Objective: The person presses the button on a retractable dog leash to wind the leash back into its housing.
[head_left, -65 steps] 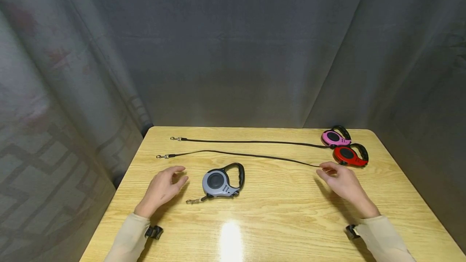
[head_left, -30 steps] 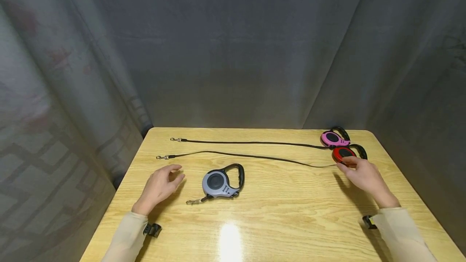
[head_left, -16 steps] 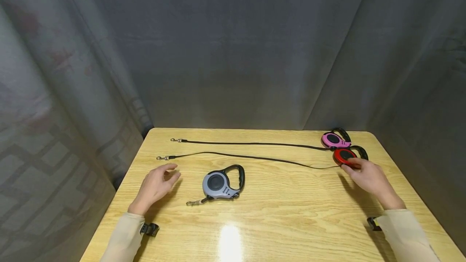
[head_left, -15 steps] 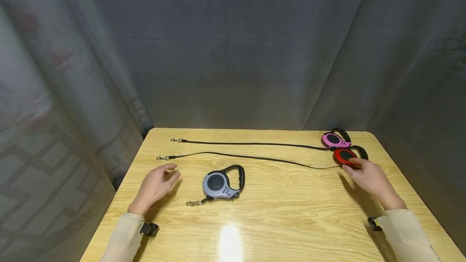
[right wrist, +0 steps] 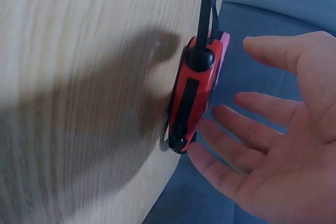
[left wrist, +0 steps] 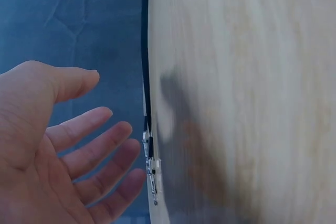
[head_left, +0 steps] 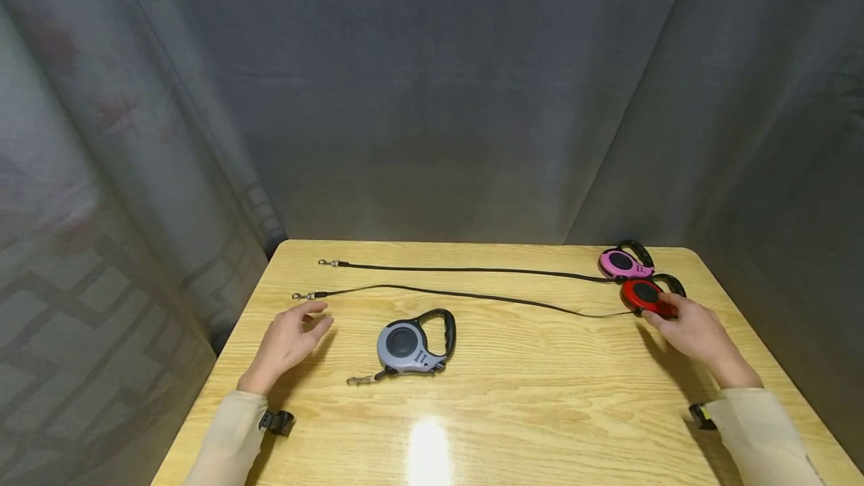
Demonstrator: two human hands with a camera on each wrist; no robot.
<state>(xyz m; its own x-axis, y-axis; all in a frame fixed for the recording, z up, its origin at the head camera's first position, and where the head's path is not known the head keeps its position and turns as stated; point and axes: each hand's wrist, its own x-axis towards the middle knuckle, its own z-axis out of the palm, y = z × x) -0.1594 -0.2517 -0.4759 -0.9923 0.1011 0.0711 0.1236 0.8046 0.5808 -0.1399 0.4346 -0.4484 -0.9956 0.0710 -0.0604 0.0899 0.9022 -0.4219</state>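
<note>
My right hand (head_left: 700, 340) hovers at the near side of a red retractable dog leash (head_left: 637, 293), covering part of its front edge in the head view. In the right wrist view its fingers are relaxed and apart, with the tips beside the red casing (right wrist: 189, 95); whether they touch it I cannot tell. From this leash a black strap (head_left: 472, 295) runs left to a metal snap hook (head_left: 304, 296). My left hand (head_left: 285, 343) is held above the table, fingers loosely bent and holding nothing. Between the hands lies a grey retractable leash (head_left: 401, 343), its short clip pointing left.
A pink retractable leash (head_left: 617, 264) lies just behind the red one, touching or nearly so. Its black strap (head_left: 472, 269) stretches left along the back of the wooden table (head_left: 540, 411) to another snap hook (head_left: 328, 262). Grey curtains (head_left: 432, 96) hang behind and at both sides.
My right hand has left the strap, which it was pinching near its right end, and moved right to the red leash. The left hand has drawn back slightly to the left.
</note>
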